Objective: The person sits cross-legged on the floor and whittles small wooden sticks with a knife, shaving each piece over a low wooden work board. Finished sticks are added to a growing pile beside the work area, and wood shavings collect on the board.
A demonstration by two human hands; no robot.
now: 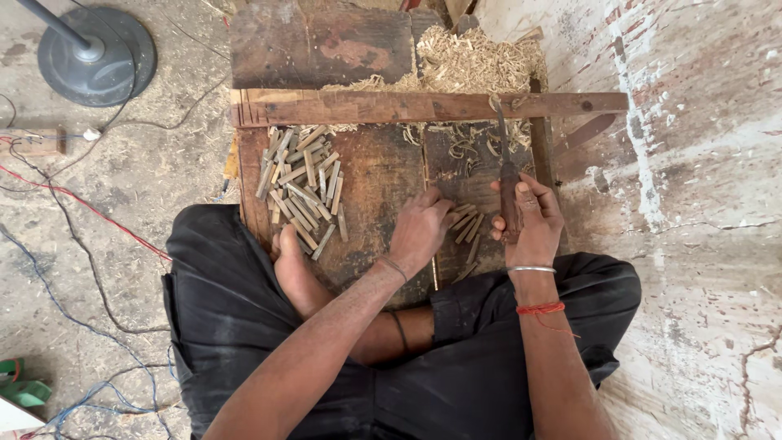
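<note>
Head view, only one: person sits cross-legged at a low wooden bench (pixel 375 171) in the centre of the frame. Right hand (pixel 531 220) is wrapped shut round the dark handle of a knife (pixel 508 183), blade pointing up the frame toward the cross plank (pixel 423 106). Left hand (pixel 419 228) lies fingers-down on the bench w/ fingertips on a small cluster of short wood sticks (pixel 466 226) just left of the knife; can't tell if it has pinched one yet or only rests on them. Risks, as I judge: left fingers sit v. near the knife, so a slip or a quick chop could nick them. Sticks are small & loose, so one could roll or skid when pressed. A bare foot (pixel 289 265) rests on the bench edge beside the bigger stick pile (pixel 301 187) centre-left; a dropped knife or a knocked pile could land there. Shavings (pixel 481 57) heaped at upper centre and curls round the blade may hide the edge or make the surface slippery. Wires (pixel 81 212) on the floor at left are well apart, low concern.
</note>
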